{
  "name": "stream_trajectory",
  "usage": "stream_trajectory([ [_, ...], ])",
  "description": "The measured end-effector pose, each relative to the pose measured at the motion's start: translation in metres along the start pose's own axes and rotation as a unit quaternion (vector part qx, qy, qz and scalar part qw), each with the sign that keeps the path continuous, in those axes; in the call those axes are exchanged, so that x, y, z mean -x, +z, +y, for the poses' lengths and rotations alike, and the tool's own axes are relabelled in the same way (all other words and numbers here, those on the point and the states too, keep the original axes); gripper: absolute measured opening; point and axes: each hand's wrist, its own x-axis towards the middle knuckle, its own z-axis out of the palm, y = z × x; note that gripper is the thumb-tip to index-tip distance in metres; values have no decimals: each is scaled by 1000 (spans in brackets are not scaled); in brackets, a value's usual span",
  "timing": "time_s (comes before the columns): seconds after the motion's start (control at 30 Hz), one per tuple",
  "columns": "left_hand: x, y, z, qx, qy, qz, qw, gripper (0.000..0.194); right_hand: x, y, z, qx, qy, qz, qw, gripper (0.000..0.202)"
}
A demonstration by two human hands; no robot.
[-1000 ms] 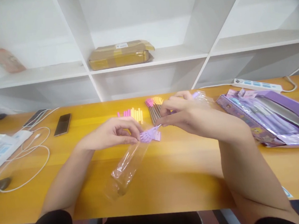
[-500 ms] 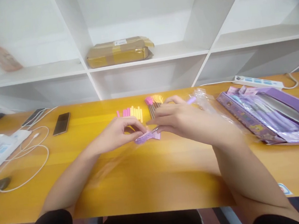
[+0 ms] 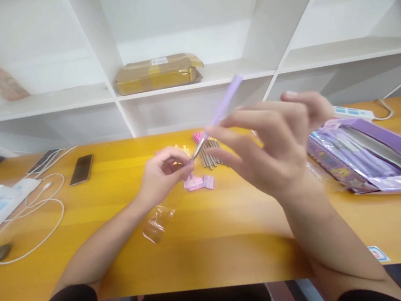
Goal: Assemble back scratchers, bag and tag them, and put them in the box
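A slim purple-handled tool (image 3: pixel 226 101) with a silver metal section, much like a paintbrush, slants up over the table. My left hand (image 3: pixel 163 172) is closed, pinching its lower end between thumb and fingers; the tip is hidden there. Blurred by motion, my right hand (image 3: pixel 273 144) has its fingers apart, with the index fingertip against the tool. Below my left fingers lie small pink and purple printed pieces (image 3: pixel 195 183). Behind them are several silver rods (image 3: pixel 211 156) with a pink striped top (image 3: pixel 197 137) and yellow sticks (image 3: pixel 182 149), partly covered by my hands.
A clear plastic wrapper (image 3: pixel 158 224) lies near my left forearm. To the right is an open purple box (image 3: pixel 342 168) of wrapped purple-handled items. A phone (image 3: pixel 82 169), white cables (image 3: pixel 63 204) and a power strip (image 3: pixel 353 112) are on the table. A taped carton (image 3: pixel 159 74) sits on the shelf.
The purple-handled tool has swung from lying low behind my right hand to slanting upward. My right hand has risen and its fingers have spread. The clear wrapper now shows by my left forearm.
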Motion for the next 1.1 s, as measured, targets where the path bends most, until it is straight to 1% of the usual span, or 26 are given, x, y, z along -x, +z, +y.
stream_trajectory([
  [0.07,-2,-1,-5,23,12,40,999,24,1,2,0,-50,69,36,996,32],
  [0.13,-3,-1,-8,31,25,59,998,26,-1,6,-1,-130,146,58,979,40],
  [0.23,0,2,-10,22,35,44,998,23,-7,18,1,-253,226,61,939,58],
  [0.33,4,8,-9,2,43,21,999,19,-12,31,13,-340,256,36,904,65],
  [0.4,6,12,-8,-4,49,10,999,16,-13,35,22,-364,261,33,894,62],
  [0.47,7,14,-6,-7,53,2,999,15,-14,34,26,-370,264,35,890,58],
  [0.57,5,11,2,-29,55,-13,998,8,-15,26,23,-355,279,31,892,55],
  [0.63,4,6,9,-52,51,-22,997,9,-15,22,17,-349,281,20,894,53],
  [0.8,2,-11,21,-73,25,-3,997,15,-12,26,4,-363,238,19,900,40],
  [0.9,1,-18,24,-88,14,8,996,15,-11,31,-2,-348,210,8,914,30],
  [0.97,-1,-19,25,-101,26,14,994,13,-11,33,-5,-332,189,0,924,26],
  [1.1,-2,-18,29,-137,56,36,988,10,-9,38,-12,-318,143,-21,937,26],
])
